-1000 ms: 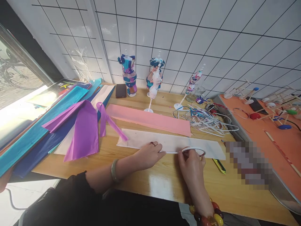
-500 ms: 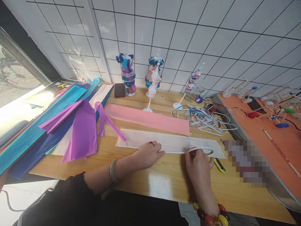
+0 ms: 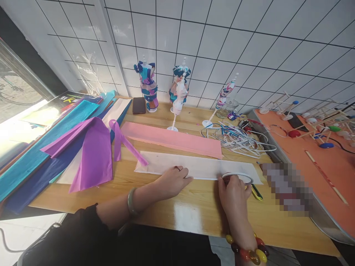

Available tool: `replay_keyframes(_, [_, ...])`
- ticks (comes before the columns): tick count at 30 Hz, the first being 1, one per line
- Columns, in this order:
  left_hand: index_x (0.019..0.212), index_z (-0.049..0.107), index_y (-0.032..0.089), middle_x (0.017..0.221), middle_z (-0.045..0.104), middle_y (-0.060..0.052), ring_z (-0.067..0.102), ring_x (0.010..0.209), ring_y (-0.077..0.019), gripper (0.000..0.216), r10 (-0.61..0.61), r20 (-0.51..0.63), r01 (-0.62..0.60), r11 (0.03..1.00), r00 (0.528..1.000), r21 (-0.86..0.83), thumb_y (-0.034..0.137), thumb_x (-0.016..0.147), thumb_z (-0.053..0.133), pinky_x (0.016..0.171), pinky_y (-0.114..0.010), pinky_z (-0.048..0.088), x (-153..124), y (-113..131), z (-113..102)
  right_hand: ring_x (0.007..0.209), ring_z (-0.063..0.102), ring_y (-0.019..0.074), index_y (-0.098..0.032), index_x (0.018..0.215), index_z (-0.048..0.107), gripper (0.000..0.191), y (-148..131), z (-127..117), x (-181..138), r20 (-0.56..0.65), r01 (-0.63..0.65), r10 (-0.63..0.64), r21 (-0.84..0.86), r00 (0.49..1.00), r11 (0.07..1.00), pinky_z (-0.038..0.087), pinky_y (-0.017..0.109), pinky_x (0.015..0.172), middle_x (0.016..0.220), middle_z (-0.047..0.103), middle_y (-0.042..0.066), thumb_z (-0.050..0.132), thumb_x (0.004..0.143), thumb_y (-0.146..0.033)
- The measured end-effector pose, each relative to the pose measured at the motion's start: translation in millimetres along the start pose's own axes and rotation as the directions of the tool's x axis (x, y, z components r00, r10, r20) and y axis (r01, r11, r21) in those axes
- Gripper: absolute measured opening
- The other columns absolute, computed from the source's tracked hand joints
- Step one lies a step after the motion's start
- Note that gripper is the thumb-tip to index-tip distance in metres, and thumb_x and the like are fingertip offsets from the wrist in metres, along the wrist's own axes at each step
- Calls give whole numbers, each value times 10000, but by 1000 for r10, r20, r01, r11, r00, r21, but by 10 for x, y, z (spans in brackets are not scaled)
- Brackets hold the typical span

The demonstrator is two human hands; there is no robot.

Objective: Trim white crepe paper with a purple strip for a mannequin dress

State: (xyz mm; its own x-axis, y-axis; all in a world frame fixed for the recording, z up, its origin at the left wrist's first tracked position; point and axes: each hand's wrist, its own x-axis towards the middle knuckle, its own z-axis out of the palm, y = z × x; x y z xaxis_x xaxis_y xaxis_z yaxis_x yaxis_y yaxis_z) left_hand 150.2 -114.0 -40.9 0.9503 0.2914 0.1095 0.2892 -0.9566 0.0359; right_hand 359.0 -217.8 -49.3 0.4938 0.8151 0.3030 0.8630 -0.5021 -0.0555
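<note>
A long white paper strip (image 3: 202, 167) lies flat across the table in front of me. My left hand (image 3: 175, 181) rests on its near edge, fingers bent and touching the paper, with nothing seen in its grasp. At the strip's right part, my right hand (image 3: 234, 195) is closed on a roll of tape (image 3: 248, 178), which lies tilted over the paper. A thin band of tape appears to run along the near edge between my hands. Just right of that hand is a yellow and black cutter knife (image 3: 257, 193). A pink paper strip (image 3: 172, 138) lies behind the white one.
Purple paper (image 3: 95, 159) and blue strips (image 3: 61, 133) cover the left side. Several small dressed mannequins (image 3: 149, 87) stand at the back near a phone (image 3: 139, 105). Tangled strips (image 3: 238, 138) lie back right, beside an orange tray (image 3: 313, 159) holding wooden models.
The camera view shifts slightly, so everything sits a little further left. Both hands keep nearly the same place on the white strip, and the tape roll tilts slightly.
</note>
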Motion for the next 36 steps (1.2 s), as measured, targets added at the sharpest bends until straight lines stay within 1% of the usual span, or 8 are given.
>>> replay_keyframes(11, [1093, 508, 185, 885, 503, -68, 484, 796, -190, 258, -15, 30, 16, 1000, 999, -16, 139, 855, 422, 694, -307, 392, 0, 2, -15, 849, 539, 285, -168, 807, 514, 169, -24, -22, 32, 63, -27, 26, 12, 998, 1000, 264, 502, 874, 808, 640, 114, 417, 837, -303])
replay_keyframes(18, [1119, 496, 196, 882, 494, -62, 486, 795, -191, 289, -16, 21, 16, 1000, 1000, 2, 125, 855, 400, 696, -315, 401, -6, 1, -6, 892, 534, 297, -171, 803, 534, 159, -27, -26, 46, 113, -43, 42, 7, 993, 999, 270, 492, 854, 838, 651, 117, 436, 826, -294])
replay_keyframes(23, [1120, 492, 196, 884, 493, -64, 489, 794, -195, 286, -7, 19, 7, 1000, 1000, -2, 133, 855, 404, 695, -320, 403, -5, -2, 2, 903, 533, 296, -161, 810, 544, 166, -20, -15, 57, 112, -40, 41, -17, 993, 999, 273, 477, 843, 864, 652, 133, 442, 823, -291])
replay_keyframes(27, [1115, 491, 190, 883, 491, -62, 488, 791, -196, 283, -9, 27, 9, 1000, 1000, 7, 135, 849, 412, 692, -320, 404, -7, -2, -3, 904, 530, 291, -165, 818, 546, 163, -20, -8, 60, 118, -50, 51, -10, 992, 999, 275, 458, 834, 837, 650, 115, 439, 822, -288])
replay_keyframes(32, [1071, 508, 184, 867, 492, -68, 489, 797, -195, 239, -7, 7, 7, 1000, 1000, 12, 137, 867, 392, 693, -325, 407, 5, 13, -41, 872, 526, 276, -170, 822, 542, 159, -36, -16, 58, 104, -46, 46, 2, 994, 999, 265, 457, 844, 813, 642, 96, 432, 823, -285])
replay_keyframes(36, [951, 538, 167, 839, 507, -79, 485, 811, -207, 158, 15, -14, -15, 999, 1000, 47, 143, 868, 406, 688, -330, 408, 18, 22, -93, 861, 522, 273, -168, 811, 543, 169, -41, -24, 54, 98, -44, 43, 10, 994, 999, 269, 456, 841, 801, 633, 97, 422, 828, -286])
